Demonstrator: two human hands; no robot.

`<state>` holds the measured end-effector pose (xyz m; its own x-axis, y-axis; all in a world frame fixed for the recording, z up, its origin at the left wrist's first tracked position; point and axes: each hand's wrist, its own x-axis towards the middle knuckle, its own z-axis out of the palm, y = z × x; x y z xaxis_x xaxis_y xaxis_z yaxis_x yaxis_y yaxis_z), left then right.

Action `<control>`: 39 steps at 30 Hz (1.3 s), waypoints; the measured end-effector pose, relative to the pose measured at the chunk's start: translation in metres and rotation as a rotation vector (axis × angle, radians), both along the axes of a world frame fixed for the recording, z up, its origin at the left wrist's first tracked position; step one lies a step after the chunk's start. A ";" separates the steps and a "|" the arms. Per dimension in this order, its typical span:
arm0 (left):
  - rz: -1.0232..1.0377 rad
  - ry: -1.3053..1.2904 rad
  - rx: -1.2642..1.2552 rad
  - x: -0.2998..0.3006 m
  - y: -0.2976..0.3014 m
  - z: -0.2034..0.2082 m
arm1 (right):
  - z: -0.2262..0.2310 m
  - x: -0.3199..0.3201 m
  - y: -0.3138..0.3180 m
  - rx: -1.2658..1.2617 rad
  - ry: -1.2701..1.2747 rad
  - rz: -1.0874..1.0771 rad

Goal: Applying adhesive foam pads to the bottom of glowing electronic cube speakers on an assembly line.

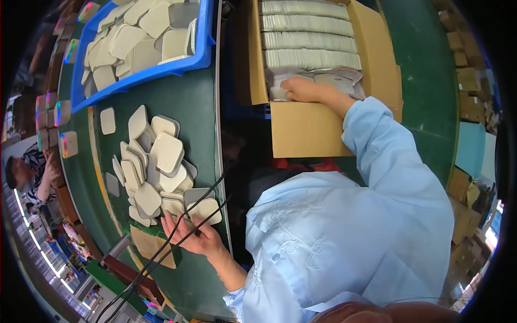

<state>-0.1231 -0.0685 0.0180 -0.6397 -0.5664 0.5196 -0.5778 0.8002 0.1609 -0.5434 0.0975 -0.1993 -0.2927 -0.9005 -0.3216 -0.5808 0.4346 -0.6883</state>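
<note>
My left hand (196, 238) lies at the near edge of a loose pile of off-white, rounded-square plates (168, 151) on the green table. Its fingers are stretched out and apart, reaching the closest plates, with nothing held. My right hand (302, 89) is inside an open cardboard box (309, 129), its fingers curled down over thin, pale wrapped pieces (336, 79) in the near part. Whatever those fingers grip is hidden. Beyond it, several rows of tightly stacked thin pale pieces (309, 40) stand on edge in the box.
A blue crate (186, 65) heaped with similar plates stands at the far left. Black cables (156, 257) cross in front of my left hand. A cardboard piece (153, 246) lies beside the pile. Another person (32, 175) is at the left, and more cardboard boxes (469, 81) line the right.
</note>
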 end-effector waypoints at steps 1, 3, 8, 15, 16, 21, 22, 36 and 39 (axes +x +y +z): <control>0.000 0.002 -0.004 -0.002 0.000 0.002 | -0.003 0.002 0.004 -0.085 0.231 -0.046; 0.005 -0.011 -0.026 -0.003 0.002 0.002 | 0.019 -0.005 0.026 -0.015 -0.103 -0.301; -0.017 -0.002 -0.012 0.000 0.000 0.003 | 0.022 -0.031 0.096 0.160 -0.067 -0.697; -0.049 0.003 0.022 -0.004 -0.001 0.000 | -0.014 -0.031 0.091 0.264 0.328 -0.611; -0.043 0.002 0.018 -0.003 -0.001 -0.001 | -0.015 -0.033 0.091 0.377 0.259 -0.592; -0.047 0.009 0.009 0.000 -0.001 -0.001 | -0.022 -0.035 0.099 0.171 -0.075 -0.770; -0.039 0.004 0.025 0.000 -0.001 -0.001 | -0.024 -0.035 0.099 0.121 -0.260 -0.860; -0.059 -0.034 0.039 0.000 -0.003 -0.002 | -0.023 -0.005 0.009 0.334 0.033 -0.919; -0.074 0.003 0.063 -0.002 -0.003 0.000 | -0.027 -0.007 0.012 0.321 -0.013 -0.963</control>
<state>-0.1255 -0.0715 0.0176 -0.6793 -0.5493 0.4867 -0.5170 0.8288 0.2139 -0.5501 0.1090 -0.2266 -0.8430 -0.1540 -0.5153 0.1208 0.8794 -0.4604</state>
